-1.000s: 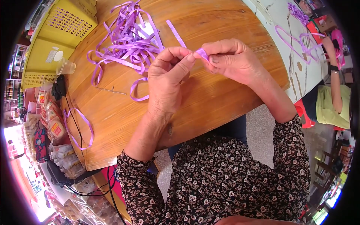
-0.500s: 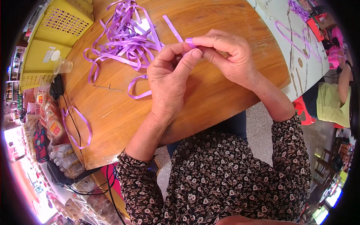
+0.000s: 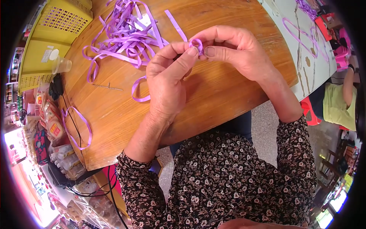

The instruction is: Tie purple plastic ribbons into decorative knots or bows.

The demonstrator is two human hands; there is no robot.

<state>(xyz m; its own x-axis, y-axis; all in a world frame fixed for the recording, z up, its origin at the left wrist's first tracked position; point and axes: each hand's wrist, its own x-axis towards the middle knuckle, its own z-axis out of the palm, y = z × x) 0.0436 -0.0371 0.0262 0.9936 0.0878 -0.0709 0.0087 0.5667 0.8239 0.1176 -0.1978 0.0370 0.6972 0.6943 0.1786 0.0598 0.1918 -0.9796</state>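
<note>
Between my hands, above the wooden table (image 3: pixel 114 141), a purple ribbon (image 3: pixel 177 26) is bent into a small loop. My left hand (image 3: pixel 169 72) pinches the loop with thumb and forefinger. From the other side, the thumb and forefinger of my right hand (image 3: pixel 238 49) close on the same ribbon. One end of it sticks out beyond my fingers, and another curve hangs beside my left wrist. A tangled heap of purple ribbon (image 3: pixel 127 38) lies on the far left of the table.
A yellow plastic basket (image 3: pixel 42 49) stands at the far left, with a clear plastic cup (image 3: pixel 63 65) beside it. Thin metal rods (image 3: pixel 109 87) lie on the wood. A white marbled table (image 3: pixel 284 11) adjoins at right. A person in a yellow-green top (image 3: pixel 339 105) sits there.
The ribbon between my fingertips has opened into a visible round loop. My right thumb has shifted, with its nail now showing, and the hands are slightly further apart.
</note>
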